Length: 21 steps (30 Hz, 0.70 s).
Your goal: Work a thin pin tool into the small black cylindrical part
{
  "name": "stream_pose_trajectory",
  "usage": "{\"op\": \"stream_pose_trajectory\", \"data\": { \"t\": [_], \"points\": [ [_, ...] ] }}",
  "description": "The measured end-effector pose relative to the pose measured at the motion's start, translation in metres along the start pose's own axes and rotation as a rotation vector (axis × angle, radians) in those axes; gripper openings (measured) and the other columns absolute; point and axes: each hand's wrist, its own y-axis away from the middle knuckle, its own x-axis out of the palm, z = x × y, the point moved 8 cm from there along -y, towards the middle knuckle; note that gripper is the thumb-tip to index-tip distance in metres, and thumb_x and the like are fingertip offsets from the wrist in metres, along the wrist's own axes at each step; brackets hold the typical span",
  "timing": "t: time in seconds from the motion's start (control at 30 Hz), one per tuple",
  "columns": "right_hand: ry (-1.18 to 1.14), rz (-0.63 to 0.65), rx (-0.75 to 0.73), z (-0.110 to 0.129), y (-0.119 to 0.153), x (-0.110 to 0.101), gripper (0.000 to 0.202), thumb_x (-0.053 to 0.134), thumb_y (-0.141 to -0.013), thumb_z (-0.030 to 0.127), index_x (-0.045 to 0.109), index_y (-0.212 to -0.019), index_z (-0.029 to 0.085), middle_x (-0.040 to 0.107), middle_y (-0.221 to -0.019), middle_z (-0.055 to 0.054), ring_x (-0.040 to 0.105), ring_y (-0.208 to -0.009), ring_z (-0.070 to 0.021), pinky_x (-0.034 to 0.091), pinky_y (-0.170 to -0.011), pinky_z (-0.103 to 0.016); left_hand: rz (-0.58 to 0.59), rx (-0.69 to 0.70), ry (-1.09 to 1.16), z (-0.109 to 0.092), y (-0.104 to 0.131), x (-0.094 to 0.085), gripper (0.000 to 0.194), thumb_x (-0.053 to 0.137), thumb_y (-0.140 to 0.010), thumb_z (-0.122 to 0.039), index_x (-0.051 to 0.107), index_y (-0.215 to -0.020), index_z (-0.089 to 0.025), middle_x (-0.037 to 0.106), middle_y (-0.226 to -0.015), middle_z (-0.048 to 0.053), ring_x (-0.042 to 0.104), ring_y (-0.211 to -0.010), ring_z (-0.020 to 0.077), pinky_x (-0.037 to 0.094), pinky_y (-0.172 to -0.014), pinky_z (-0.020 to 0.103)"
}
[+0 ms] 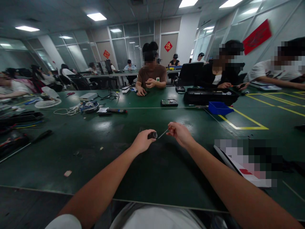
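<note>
2 bare hands meet above the green table (107, 171), near each other but apart. Fingers curled round it, the left hand (142, 142) grips a dark cylinder (152, 135), whose round end faces the right hand (179, 133). That hand pinches a thin pale rod (163, 134) between its fingertips; the rod slants down to the left, its lower tip just beside the cylinder's end. Whether the 2 touch, I cannot tell. Both are held over the tabletop, in front of the person.

Beyond the hands lie a boxy device (169, 102), a long black tray (211, 96) and, right of these, 1 blue bin (219, 108) beside yellow lines (251, 128). To the left are 1 long dark-handled tool (42, 136), a small scrap (67, 173) and a tangle of cable (88, 107). Across the table sits 1 co-worker in a brown shirt (152, 73), both hands near the tabletop.
</note>
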Motion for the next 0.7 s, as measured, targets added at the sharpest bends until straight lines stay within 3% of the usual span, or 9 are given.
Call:
{"op": "stream_pose_trajectory", "data": {
  "t": [0.1, 0.23, 0.4, 0.7],
  "points": [
    [0.010, -0.093, -0.206, 0.021, 0.005, -0.002, 0.015, 0.069, -0.076, 0.034, 0.062, -0.077, 0.021, 0.056, -0.064, 0.004, 0.048, -0.054, -0.0102, 0.054, -0.068, -0.032, -0.013, 0.047, 0.030, 0.000, -0.001, -0.001, 0.036, 0.070, -0.082, -0.019, 0.068, -0.118, -0.024, 0.070, -0.119, 0.005, 0.062, -0.111, 0.0241, 0.045, -0.101, 0.040],
    [0.207, -0.102, -0.370, 0.037, 0.014, 0.004, 0.018, 0.065, -0.082, 0.039, 0.062, -0.082, 0.022, 0.059, -0.066, 0.003, 0.055, -0.059, -0.0129, 0.048, -0.065, -0.030, -0.004, 0.097, 0.080, -0.003, -0.001, -0.001, 0.036, 0.069, -0.083, -0.019, 0.068, -0.119, -0.025, 0.070, -0.120, 0.003, 0.062, -0.114, 0.0228, 0.043, -0.104, 0.039],
    [0.309, -0.077, -0.415, 0.041, 0.019, 0.010, 0.018, 0.062, -0.084, 0.040, 0.062, -0.082, 0.022, 0.061, -0.065, 0.002, 0.057, -0.059, -0.0144, 0.044, -0.059, -0.029, -0.018, 0.093, 0.112, -0.004, -0.001, -0.003, 0.039, 0.069, -0.084, -0.019, 0.067, -0.122, -0.025, 0.070, -0.123, 0.003, 0.062, -0.117, 0.0224, 0.043, -0.107, 0.039],
    [0.360, -0.119, -0.439, 0.048, 0.024, 0.010, 0.018, 0.061, -0.084, 0.040, 0.061, -0.084, 0.022, 0.064, -0.068, 0.001, 0.060, -0.061, -0.0156, 0.047, -0.060, -0.031, -0.057, 0.101, 0.149, -0.009, -0.001, -0.009, 0.042, 0.070, -0.083, -0.018, 0.066, -0.124, -0.022, 0.069, -0.126, 0.005, 0.061, -0.120, 0.0219, 0.042, -0.110, 0.038]
  ]
}}
